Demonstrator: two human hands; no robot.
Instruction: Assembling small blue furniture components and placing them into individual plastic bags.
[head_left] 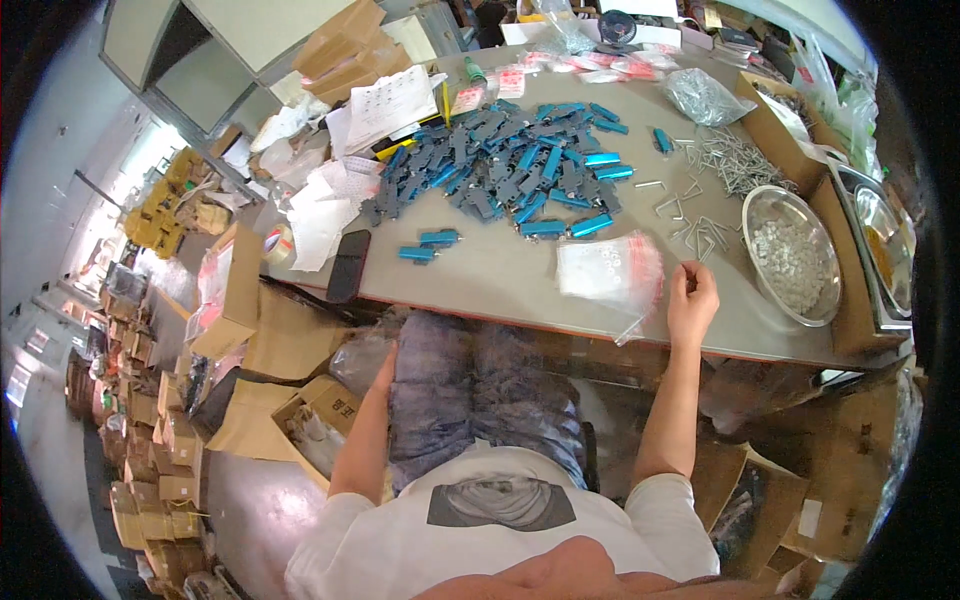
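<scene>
right hand (692, 302), right of centre: fingers curled nearly closed, contents indiscernible. bent metal rods (742, 165) above, nearest beside fingertips. left hand (386, 368), left of centre, mostly hidden, grip unclear. plastic bags (605, 268) at table edge (770, 352): wrist sweep could dislodge them.

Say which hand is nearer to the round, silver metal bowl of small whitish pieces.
Right. The right hand is over the grey tabletop, left of the bowl and apart from it; the left hand is beside the left thigh, much farther away.
</scene>
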